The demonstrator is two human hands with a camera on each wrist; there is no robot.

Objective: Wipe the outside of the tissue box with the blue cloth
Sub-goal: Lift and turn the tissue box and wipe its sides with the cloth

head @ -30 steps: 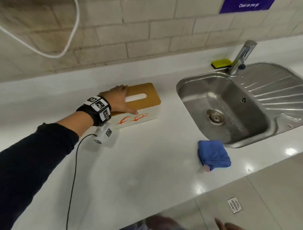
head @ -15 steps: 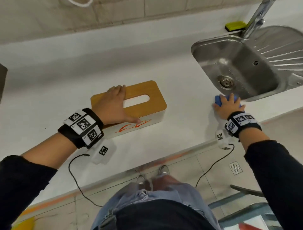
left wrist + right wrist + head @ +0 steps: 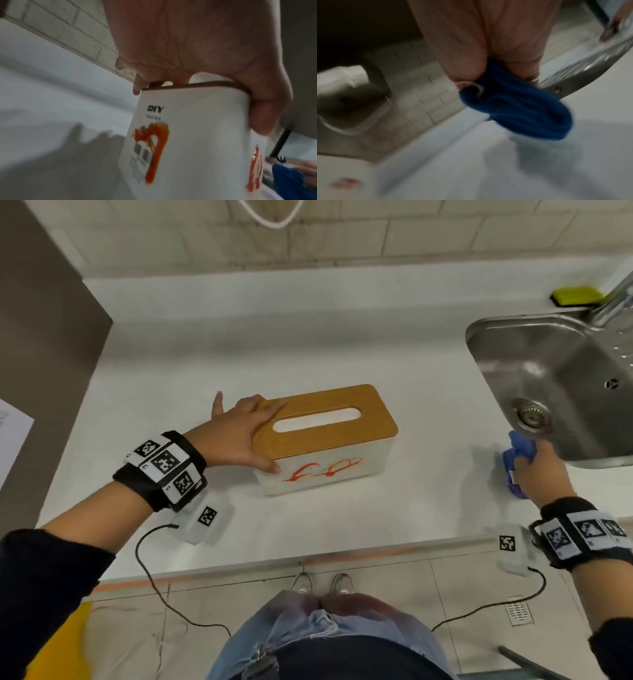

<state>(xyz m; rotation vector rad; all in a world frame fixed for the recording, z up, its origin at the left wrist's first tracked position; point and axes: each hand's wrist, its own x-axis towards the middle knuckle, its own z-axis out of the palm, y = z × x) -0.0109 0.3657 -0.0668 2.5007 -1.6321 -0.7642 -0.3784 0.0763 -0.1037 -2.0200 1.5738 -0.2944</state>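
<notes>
Right grip [image 3: 537,470] now bunched round the blue cloth [image 3: 519,455], lifted off the counter [image 3: 394,364]; left grip [image 3: 239,436] still clasping the tissue box [image 3: 325,446].

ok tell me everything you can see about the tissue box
The white rectangular tissue box with a wooden-looking lid stands upright on the white counter, left of the steel sink. Its lid has an oval slot; its sides carry red-orange smears and "DIY" print. The left hand grips its left end. The blue cloth is not touching it.
</notes>
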